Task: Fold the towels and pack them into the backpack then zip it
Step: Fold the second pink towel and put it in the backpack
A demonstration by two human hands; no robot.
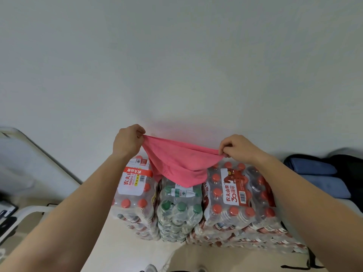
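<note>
A pink towel (177,163) hangs in the air between my two hands, above stacked packs of water bottles. My left hand (127,142) pinches its upper left corner and my right hand (238,148) pinches its upper right corner. The cloth sags in the middle and its lower edge droops over the bottle packs. At the far right, blue folded towels (318,173) lie beside a dark backpack (351,169), which is only partly in view.
Shrink-wrapped packs of red-capped bottles (233,203) and green-capped bottles (179,209) stand against the white wall (176,65) straight ahead. A white-framed piece of furniture (23,146) sits at the left. A light floor strip (127,248) runs below.
</note>
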